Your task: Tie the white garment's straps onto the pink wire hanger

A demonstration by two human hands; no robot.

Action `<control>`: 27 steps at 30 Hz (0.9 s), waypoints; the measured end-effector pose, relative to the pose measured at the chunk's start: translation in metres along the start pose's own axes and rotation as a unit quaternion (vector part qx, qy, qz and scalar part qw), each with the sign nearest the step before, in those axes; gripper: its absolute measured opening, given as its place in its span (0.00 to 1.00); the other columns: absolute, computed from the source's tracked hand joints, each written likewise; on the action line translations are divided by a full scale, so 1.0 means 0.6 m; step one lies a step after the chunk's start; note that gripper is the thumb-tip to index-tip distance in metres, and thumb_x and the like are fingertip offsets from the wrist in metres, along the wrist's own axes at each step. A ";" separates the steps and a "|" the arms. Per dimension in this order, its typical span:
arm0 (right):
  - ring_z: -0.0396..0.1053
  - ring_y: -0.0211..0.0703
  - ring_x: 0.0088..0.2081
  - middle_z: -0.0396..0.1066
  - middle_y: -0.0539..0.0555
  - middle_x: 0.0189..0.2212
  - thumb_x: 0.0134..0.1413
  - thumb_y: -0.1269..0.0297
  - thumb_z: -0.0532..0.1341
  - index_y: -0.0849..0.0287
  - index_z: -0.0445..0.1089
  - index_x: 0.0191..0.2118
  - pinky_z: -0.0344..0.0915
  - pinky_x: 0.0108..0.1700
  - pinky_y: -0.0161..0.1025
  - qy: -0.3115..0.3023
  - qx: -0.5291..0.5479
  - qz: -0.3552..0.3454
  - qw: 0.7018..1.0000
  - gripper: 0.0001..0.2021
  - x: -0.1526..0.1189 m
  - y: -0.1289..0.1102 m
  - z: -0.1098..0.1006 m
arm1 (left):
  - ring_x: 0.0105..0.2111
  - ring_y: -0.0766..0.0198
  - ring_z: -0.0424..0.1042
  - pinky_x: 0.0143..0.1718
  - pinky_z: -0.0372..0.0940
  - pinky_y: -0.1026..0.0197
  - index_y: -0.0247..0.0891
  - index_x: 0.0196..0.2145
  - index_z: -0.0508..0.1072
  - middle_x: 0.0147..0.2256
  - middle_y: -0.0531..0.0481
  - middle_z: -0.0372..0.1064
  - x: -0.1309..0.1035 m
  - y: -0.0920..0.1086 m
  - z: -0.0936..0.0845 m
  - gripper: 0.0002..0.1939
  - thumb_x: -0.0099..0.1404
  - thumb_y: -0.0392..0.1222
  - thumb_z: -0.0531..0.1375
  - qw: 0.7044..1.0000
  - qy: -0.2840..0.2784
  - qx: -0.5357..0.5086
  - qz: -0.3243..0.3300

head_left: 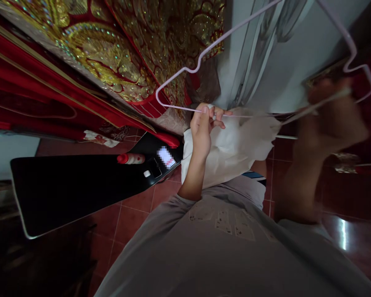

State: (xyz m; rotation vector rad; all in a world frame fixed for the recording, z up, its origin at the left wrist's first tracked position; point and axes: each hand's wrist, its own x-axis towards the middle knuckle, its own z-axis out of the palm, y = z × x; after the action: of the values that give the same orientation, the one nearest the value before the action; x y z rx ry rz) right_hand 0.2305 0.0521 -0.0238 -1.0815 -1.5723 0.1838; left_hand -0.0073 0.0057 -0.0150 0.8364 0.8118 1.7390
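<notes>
A pale pink clothes hanger [176, 74] spans the upper middle and right. My left hand [204, 123] is closed around its lower bar, thumb on top and fingers curled. White cloth [235, 142] hangs below the bar, just beyond that hand. From its right end a thin pale strap [309, 108] stretches tight up to my right hand [334, 95]. My right hand is smeared by motion near the hanger's right end, closed on the strap; its separate fingers do not show.
Red garments with gold sequins [111, 49] hang at upper left, beside a pale door-like panel [266, 62]. On a black bench [68, 194] at left lie a red-capped bottle [131, 158], a lit phone [166, 157] and a small white case [146, 173]. The floor is red tile [136, 198].
</notes>
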 end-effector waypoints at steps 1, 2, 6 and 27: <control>0.75 0.53 0.54 0.76 0.57 0.55 0.58 0.47 0.65 0.52 0.71 0.61 0.69 0.57 0.56 -0.054 -0.014 -0.044 0.997 0.28 -0.006 -0.025 0.012 | 0.38 0.60 0.79 0.28 0.69 0.65 0.42 0.31 0.63 0.27 0.54 0.63 -0.003 0.001 0.002 0.21 0.70 0.61 0.59 1.000 0.005 0.004 -0.001; 0.76 0.52 0.52 0.77 0.57 0.54 0.57 0.48 0.66 0.52 0.70 0.62 0.70 0.56 0.54 -0.106 -0.023 -0.066 0.992 0.29 -0.012 -0.045 0.023 | 0.38 0.60 0.79 0.29 0.69 0.64 0.42 0.31 0.63 0.27 0.54 0.63 -0.005 0.003 0.003 0.21 0.70 0.61 0.59 1.000 0.010 0.007 0.000; 0.77 0.52 0.44 0.78 0.56 0.51 0.59 0.44 0.63 0.49 0.75 0.54 0.69 0.53 0.56 -0.152 -0.056 -0.071 0.984 0.22 -0.037 -0.072 0.042 | 0.42 0.58 0.79 0.31 0.71 0.63 0.42 0.33 0.65 0.29 0.52 0.68 -0.015 0.014 -0.002 0.19 0.69 0.61 0.60 1.000 0.012 0.024 -0.010; 0.77 0.52 0.46 0.82 0.49 0.44 0.59 0.57 0.67 0.41 0.67 0.62 0.67 0.54 0.57 -0.173 -0.020 -0.075 0.982 0.26 -0.018 -0.080 0.021 | 0.72 0.53 0.54 0.70 0.58 0.44 0.50 0.49 0.70 0.58 0.53 0.71 -0.005 0.040 -0.083 0.18 0.64 0.50 0.69 0.900 0.248 0.233 0.274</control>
State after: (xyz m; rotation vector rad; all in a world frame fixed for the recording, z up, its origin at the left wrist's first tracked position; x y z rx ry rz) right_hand 0.1935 0.0231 -0.0052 -0.9947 -1.9694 0.2492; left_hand -0.0597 -0.0105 -0.0223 1.0164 1.4821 2.3557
